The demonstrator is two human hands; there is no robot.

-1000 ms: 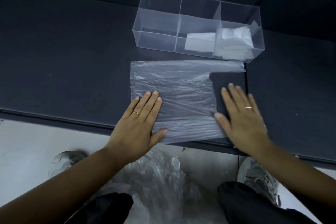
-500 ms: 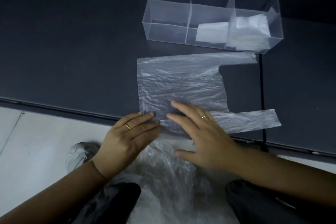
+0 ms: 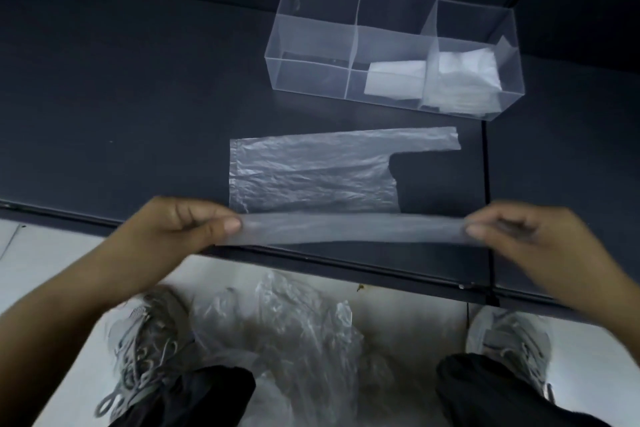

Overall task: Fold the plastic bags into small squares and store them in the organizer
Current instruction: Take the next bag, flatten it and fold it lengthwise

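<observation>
Heap of loose clear bags seen on floor between grey shoes. Over table's near edge, near edge of plastic bag held up as blurred strip. Left end pinched between thumb and fingers of left hand, right end likewise by right hand. Rest of bag laid flat on dark table, handle strip stretched rightward along far side. Beyond, clear organizer stood on table. Folded bags stored in middle and right-end compartments.
</observation>
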